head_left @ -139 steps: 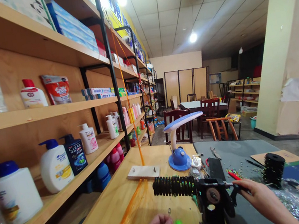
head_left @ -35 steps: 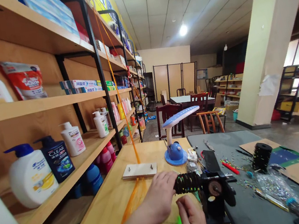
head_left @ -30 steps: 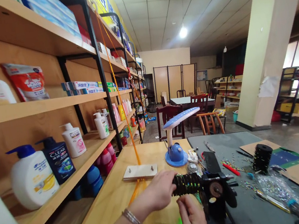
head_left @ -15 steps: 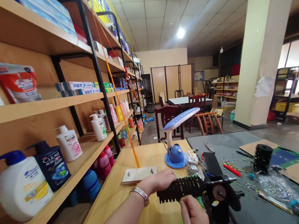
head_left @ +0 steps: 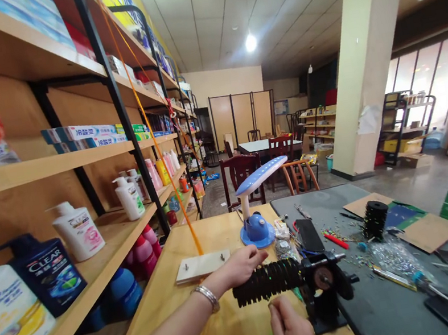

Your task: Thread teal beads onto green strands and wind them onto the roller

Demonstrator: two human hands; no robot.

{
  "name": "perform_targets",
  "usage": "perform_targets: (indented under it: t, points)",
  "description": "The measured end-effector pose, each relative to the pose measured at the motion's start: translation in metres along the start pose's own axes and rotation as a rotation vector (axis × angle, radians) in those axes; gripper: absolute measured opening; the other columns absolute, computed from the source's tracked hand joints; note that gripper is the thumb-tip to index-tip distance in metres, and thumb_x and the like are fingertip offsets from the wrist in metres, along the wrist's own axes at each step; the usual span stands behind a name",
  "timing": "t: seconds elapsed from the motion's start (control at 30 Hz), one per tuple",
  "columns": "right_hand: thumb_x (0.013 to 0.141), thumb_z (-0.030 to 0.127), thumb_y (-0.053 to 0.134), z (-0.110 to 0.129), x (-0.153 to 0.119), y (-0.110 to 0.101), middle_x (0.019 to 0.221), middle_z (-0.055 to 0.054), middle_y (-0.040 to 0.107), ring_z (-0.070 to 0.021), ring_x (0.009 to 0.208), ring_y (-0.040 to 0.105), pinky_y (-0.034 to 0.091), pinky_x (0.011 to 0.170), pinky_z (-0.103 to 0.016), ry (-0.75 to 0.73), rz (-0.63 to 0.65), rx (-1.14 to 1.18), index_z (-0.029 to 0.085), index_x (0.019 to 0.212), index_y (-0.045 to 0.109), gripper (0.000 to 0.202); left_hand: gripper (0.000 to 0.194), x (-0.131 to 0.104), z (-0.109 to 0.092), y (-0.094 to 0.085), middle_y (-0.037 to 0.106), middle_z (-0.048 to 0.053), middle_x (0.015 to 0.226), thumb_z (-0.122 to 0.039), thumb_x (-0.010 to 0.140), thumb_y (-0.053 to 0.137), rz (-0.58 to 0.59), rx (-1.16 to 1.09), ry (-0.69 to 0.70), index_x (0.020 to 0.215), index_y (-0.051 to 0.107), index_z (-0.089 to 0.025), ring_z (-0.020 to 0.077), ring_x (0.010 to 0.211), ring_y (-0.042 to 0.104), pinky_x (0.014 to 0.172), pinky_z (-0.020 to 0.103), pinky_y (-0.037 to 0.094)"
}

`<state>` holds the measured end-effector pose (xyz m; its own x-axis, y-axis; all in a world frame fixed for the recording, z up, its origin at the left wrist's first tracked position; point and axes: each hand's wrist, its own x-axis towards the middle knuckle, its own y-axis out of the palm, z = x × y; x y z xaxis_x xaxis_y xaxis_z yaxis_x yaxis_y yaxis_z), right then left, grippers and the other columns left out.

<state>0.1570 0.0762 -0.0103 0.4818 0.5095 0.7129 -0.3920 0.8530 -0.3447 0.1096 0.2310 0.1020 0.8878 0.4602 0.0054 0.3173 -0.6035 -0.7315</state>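
A black ridged cylinder, like a row of discs with small shiny specks, lies level on the shaft of a black bench device. My left hand, with silver bangles at the wrist, reaches over the far side of its left part. Those fingers are stretched forward and loosely bent, with nothing visible in them. Below the cylinder's near side, apart from it, is my right hand. Its thumb and fingers are pressed together; what they hold, if anything, is hidden. Something bright green shows beside its left edge.
A blue desk lamp stands behind the cylinder. Orange cords run down to a white board with bolts. On the grey mat are a second black ridged roll, a red-handled tool and scattered beads. Shelves of bottles line the left.
The view has turned a little to the right. My left hand has lifted slightly off the cylinder, its fingers straighter. My right hand has drawn down a little, away from the cylinder.
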Motion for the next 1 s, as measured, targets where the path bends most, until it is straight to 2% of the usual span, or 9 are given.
perform_targets:
  t: [0.1,0.2,0.37,0.5,0.6,0.7,0.8,0.9,1.0]
  points:
    - [0.093,0.026,0.042,0.003,0.005,-0.009,0.053,0.005,0.052,-0.0129,0.044,0.054,0.039,0.045,-0.020,-0.027,0.039,-0.003,0.023,0.076,0.053,0.020,0.043,-0.006,-0.007,-0.002,0.061,0.000,0.074,-0.056,0.089,0.042,-0.059,0.098,0.044,0.083,0.059,-0.017,0.0175,0.071,0.054,0.063,0.028,0.039]
    - [0.093,0.026,0.042,0.004,0.010,-0.015,0.053,0.005,0.052,-0.0125,0.044,0.053,0.038,0.044,-0.020,-0.004,0.072,-0.012,0.022,0.074,0.052,0.021,0.041,-0.022,-0.019,-0.007,0.063,0.002,0.071,-0.057,0.083,0.050,-0.055,0.192,0.069,0.075,0.060,-0.019,0.0214,0.070,0.056,0.062,0.030,0.037]
    - [0.093,0.026,0.042,0.004,0.013,-0.018,0.055,0.003,0.055,-0.0129,0.046,0.055,0.039,0.045,-0.019,-0.016,0.129,0.005,0.021,0.075,0.053,0.022,0.032,-0.046,-0.029,-0.010,0.069,0.009,0.093,-0.050,0.080,0.056,0.036,0.272,0.080,0.090,0.063,-0.021,0.0273,0.083,0.061,0.068,0.033,0.042]
    - [0.093,0.028,0.040,0.008,0.018,-0.017,0.053,0.004,0.052,-0.0129,0.045,0.053,0.037,0.045,-0.020,0.008,0.095,0.001,0.021,0.072,0.051,0.025,0.035,-0.039,-0.027,-0.015,0.070,0.008,0.090,-0.047,0.089,0.042,0.168,0.265,0.062,0.087,0.062,-0.019,0.0245,0.079,0.063,0.068,0.032,0.045]
    - [0.093,0.029,0.040,0.008,0.022,-0.017,0.052,0.005,0.050,-0.0124,0.044,0.050,0.034,0.044,-0.021,0.011,0.092,0.003,0.022,0.071,0.050,0.026,0.037,-0.032,-0.027,-0.020,0.069,0.008,0.092,-0.046,0.091,0.037,0.211,0.254,0.039,0.093,0.061,-0.019,0.0228,0.080,0.063,0.069,0.031,0.047]
    - [0.093,0.030,0.041,0.005,0.024,-0.016,0.051,0.006,0.048,-0.0120,0.043,0.047,0.031,0.042,-0.021,0.013,0.090,-0.008,0.022,0.069,0.049,0.026,0.035,-0.032,-0.030,-0.020,0.068,0.008,0.093,-0.045,0.091,0.036,0.204,0.266,0.043,0.098,0.058,-0.019,0.0231,0.082,0.062,0.071,0.031,0.047]
    - [0.093,0.030,0.041,0.003,0.025,-0.016,0.051,0.006,0.047,-0.0121,0.042,0.047,0.030,0.042,-0.021,0.020,0.100,-0.016,0.023,0.069,0.048,0.027,0.031,-0.034,-0.033,-0.016,0.067,0.010,0.096,-0.042,0.091,0.037,0.154,0.300,0.059,0.092,0.058,-0.019,0.0260,0.087,0.061,0.078,0.036,0.046]
    - [0.093,0.031,0.040,0.004,0.024,-0.015,0.051,0.006,0.047,-0.0122,0.043,0.048,0.031,0.043,-0.022,0.028,0.109,-0.017,0.023,0.069,0.048,0.027,0.029,-0.035,-0.033,-0.013,0.067,0.012,0.093,-0.041,0.091,0.038,0.127,0.314,0.053,0.087,0.058,-0.020,0.0278,0.085,0.061,0.078,0.039,0.046]
    - [0.093,0.031,0.040,0.006,0.025,-0.014,0.052,0.006,0.046,-0.0122,0.044,0.049,0.033,0.044,-0.021,0.037,0.116,0.000,0.023,0.069,0.047,0.027,0.027,-0.035,-0.033,-0.014,0.067,0.010,0.097,-0.037,0.092,0.037,0.134,0.281,0.065,0.098,0.056,-0.020,0.0251,0.087,0.061,0.079,0.036,0.047]
